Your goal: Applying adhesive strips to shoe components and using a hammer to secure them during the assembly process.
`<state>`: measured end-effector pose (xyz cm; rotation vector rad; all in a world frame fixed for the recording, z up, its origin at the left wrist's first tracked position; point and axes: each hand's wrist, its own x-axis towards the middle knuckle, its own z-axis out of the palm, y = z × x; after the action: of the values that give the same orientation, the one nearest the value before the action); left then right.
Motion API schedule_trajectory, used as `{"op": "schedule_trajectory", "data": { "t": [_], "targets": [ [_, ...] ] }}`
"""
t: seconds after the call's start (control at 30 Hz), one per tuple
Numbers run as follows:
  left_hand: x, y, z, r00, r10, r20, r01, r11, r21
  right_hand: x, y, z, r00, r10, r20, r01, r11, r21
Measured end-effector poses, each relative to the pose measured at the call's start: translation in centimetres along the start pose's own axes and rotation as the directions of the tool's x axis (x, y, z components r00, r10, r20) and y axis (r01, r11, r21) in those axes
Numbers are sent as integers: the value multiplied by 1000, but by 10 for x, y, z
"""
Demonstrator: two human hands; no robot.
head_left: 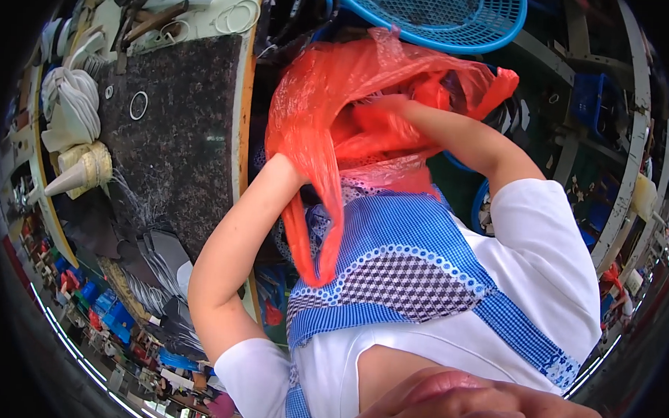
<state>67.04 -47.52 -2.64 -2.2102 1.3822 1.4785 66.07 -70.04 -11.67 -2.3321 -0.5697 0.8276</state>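
A thin red plastic bag (309, 97) is spread over my lap, its mouth gaping toward the right and one handle loop hanging down over my apron. My left forearm (249, 213) goes under the bag's left side, and the plastic covers that hand. From the right, my right hand (388, 105) reaches into the bag's mouth; folds of plastic hide its fingers. Whether either hand grips anything inside cannot be seen. More crumpled red plastic (374, 133) lies within the opening.
A dark-topped workbench (175, 144) stands close on my left, holding a stack of white pieces (73, 100), a cone of thread (78, 174) and a white ring (138, 105). A blue plastic basket (458, 45) is just beyond the bag. Farther right sits a blue crate (590, 107).
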Motion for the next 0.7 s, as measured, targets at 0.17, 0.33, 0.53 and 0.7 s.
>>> {"op": "schedule_trajectory", "data": {
  "t": [0.17,0.33,0.53,0.7],
  "targets": [
    [-25,-3,1,939,-67,-338,-17,971,-238,-91,92,-21,992,95,-85,-106,985,-138],
    [-37,0,4,783,-173,-598,-119,902,-416,-1,22,6,960,201,-194,-243,943,-226],
    [-55,-2,7,741,-247,-624,-117,868,-483,86,-9,7,911,231,-340,-339,890,-304],
    [-48,-5,32,729,-380,-570,214,917,-337,89,9,10,868,111,-484,-331,856,-397]
  ]
}}
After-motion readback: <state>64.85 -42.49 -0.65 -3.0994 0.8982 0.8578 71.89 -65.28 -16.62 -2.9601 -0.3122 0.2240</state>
